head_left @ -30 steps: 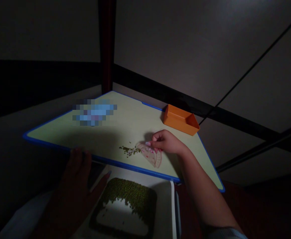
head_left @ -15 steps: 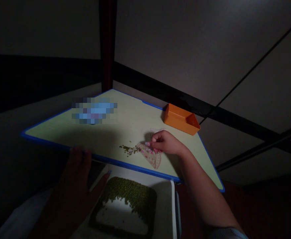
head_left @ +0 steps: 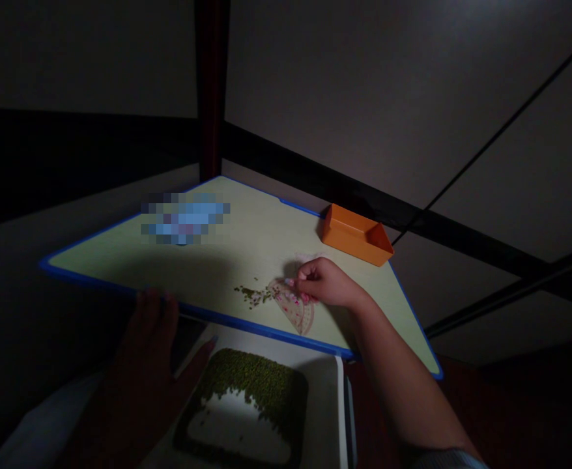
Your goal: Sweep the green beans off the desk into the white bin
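Observation:
My right hand pinches a clear plastic protractor that stands on edge on a pale yellow board with a blue rim. Just left of the protractor lies a small scatter of green beans. My left hand is in shadow at the board's near edge, fingers spread, its fingertips against the rim. Below the board sits a white tray holding a heap of green beans.
An orange box sits at the board's far right corner. A dark post rises behind the board, and dark rails run along pale wall panels. A blurred blue patch lies on the board's left part.
The protractor has swung a little, its lower end drawing in toward my right hand. Both hands stay nearly where they were.

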`<action>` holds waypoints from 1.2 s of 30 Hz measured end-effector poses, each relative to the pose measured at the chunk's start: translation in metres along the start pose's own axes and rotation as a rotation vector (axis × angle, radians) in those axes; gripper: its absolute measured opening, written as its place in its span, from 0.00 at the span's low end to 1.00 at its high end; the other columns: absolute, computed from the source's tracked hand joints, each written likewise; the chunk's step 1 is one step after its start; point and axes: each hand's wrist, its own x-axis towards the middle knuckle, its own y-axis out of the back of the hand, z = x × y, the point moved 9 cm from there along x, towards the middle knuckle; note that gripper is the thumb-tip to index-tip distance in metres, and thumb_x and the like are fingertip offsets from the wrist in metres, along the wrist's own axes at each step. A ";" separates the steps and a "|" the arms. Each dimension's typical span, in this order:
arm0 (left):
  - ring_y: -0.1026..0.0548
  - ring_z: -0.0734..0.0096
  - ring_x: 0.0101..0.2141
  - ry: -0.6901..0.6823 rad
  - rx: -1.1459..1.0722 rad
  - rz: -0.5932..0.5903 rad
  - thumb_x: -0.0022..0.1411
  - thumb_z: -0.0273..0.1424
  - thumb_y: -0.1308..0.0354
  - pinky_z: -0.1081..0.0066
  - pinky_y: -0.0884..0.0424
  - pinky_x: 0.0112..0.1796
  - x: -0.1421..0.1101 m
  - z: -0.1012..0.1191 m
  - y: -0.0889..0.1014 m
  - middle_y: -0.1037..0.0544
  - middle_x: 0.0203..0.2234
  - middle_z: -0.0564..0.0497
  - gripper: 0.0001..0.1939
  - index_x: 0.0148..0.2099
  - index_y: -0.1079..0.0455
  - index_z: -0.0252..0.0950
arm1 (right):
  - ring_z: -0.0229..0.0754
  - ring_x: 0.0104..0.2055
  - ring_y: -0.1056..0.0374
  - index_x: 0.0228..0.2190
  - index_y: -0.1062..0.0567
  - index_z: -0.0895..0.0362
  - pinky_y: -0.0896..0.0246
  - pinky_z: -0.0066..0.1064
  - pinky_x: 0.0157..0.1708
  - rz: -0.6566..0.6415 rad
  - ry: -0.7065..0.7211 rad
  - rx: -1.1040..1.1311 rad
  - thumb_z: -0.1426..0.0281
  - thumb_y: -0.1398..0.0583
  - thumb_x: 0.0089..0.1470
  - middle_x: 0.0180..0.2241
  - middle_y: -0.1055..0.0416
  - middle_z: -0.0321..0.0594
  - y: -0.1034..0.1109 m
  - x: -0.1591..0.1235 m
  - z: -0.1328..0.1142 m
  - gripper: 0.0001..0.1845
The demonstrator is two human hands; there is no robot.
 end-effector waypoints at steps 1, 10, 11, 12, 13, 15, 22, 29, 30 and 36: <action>0.56 0.50 0.66 0.001 0.001 0.014 0.58 0.50 0.59 0.48 0.46 0.60 0.000 0.000 0.001 0.54 0.67 0.37 0.42 0.67 0.61 0.31 | 0.29 0.15 0.46 0.16 0.35 0.58 0.53 0.23 0.17 0.006 -0.001 -0.009 0.67 0.41 0.51 0.12 0.39 0.29 0.000 0.000 0.001 0.16; 0.56 0.50 0.66 -0.019 -0.012 0.020 0.58 0.52 0.61 0.47 0.47 0.60 0.002 0.003 0.002 0.54 0.67 0.35 0.42 0.67 0.60 0.31 | 0.30 0.15 0.44 0.16 0.34 0.58 0.51 0.23 0.17 0.040 -0.060 -0.024 0.68 0.41 0.51 0.13 0.36 0.30 0.004 0.000 0.007 0.15; 0.56 0.50 0.66 -0.022 -0.009 0.021 0.58 0.52 0.61 0.47 0.47 0.60 0.002 0.004 0.002 0.53 0.66 0.35 0.42 0.67 0.60 0.30 | 0.29 0.15 0.44 0.16 0.34 0.58 0.51 0.23 0.17 0.041 -0.070 -0.020 0.68 0.41 0.51 0.13 0.36 0.31 0.005 0.000 0.007 0.16; 0.56 0.49 0.66 -0.020 -0.004 0.020 0.58 0.52 0.61 0.47 0.46 0.60 0.002 0.003 0.002 0.52 0.66 0.34 0.43 0.66 0.59 0.28 | 0.29 0.15 0.44 0.15 0.35 0.58 0.51 0.23 0.17 0.041 -0.074 -0.011 0.68 0.41 0.51 0.13 0.37 0.31 0.007 -0.001 0.007 0.16; 0.55 0.49 0.66 -0.015 0.002 0.017 0.58 0.53 0.62 0.47 0.46 0.60 0.002 0.003 0.002 0.52 0.66 0.33 0.43 0.66 0.58 0.27 | 0.29 0.15 0.45 0.15 0.35 0.58 0.51 0.23 0.17 0.045 -0.070 0.001 0.67 0.41 0.51 0.13 0.37 0.30 0.009 -0.002 0.007 0.17; 0.55 0.48 0.65 -0.011 0.007 0.020 0.58 0.53 0.62 0.47 0.46 0.60 0.002 0.002 0.002 0.51 0.65 0.31 0.43 0.65 0.56 0.25 | 0.29 0.15 0.45 0.16 0.35 0.58 0.52 0.23 0.17 0.078 -0.041 0.026 0.65 0.41 0.51 0.13 0.38 0.30 0.017 -0.004 0.004 0.17; 0.56 0.49 0.66 -0.018 0.008 0.020 0.58 0.53 0.62 0.48 0.46 0.60 0.002 0.004 0.005 0.51 0.65 0.30 0.43 0.64 0.54 0.24 | 0.31 0.19 0.42 0.19 0.31 0.59 0.49 0.24 0.20 0.138 -0.066 -0.025 0.62 0.38 0.49 0.16 0.35 0.33 0.042 -0.014 0.010 0.16; 0.55 0.49 0.66 0.007 -0.001 0.003 0.57 0.55 0.64 0.49 0.47 0.60 0.003 0.002 0.003 0.50 0.65 0.30 0.44 0.64 0.53 0.24 | 0.31 0.18 0.44 0.18 0.31 0.59 0.52 0.26 0.21 0.190 -0.114 -0.241 0.64 0.39 0.49 0.15 0.36 0.32 0.042 -0.008 0.018 0.14; 0.56 0.50 0.66 0.006 0.001 0.007 0.57 0.55 0.64 0.49 0.47 0.60 0.003 0.002 0.003 0.50 0.65 0.30 0.44 0.64 0.52 0.24 | 0.31 0.18 0.44 0.18 0.31 0.59 0.52 0.26 0.21 0.195 -0.108 -0.258 0.64 0.39 0.49 0.15 0.36 0.32 0.041 -0.007 0.017 0.14; 0.56 0.47 0.65 0.016 0.000 -0.018 0.57 0.55 0.63 0.48 0.47 0.60 0.003 0.002 0.001 0.51 0.65 0.29 0.46 0.63 0.51 0.21 | 0.31 0.19 0.43 0.18 0.31 0.59 0.50 0.25 0.21 0.077 -0.049 -0.174 0.65 0.39 0.50 0.16 0.35 0.32 0.026 -0.004 0.012 0.14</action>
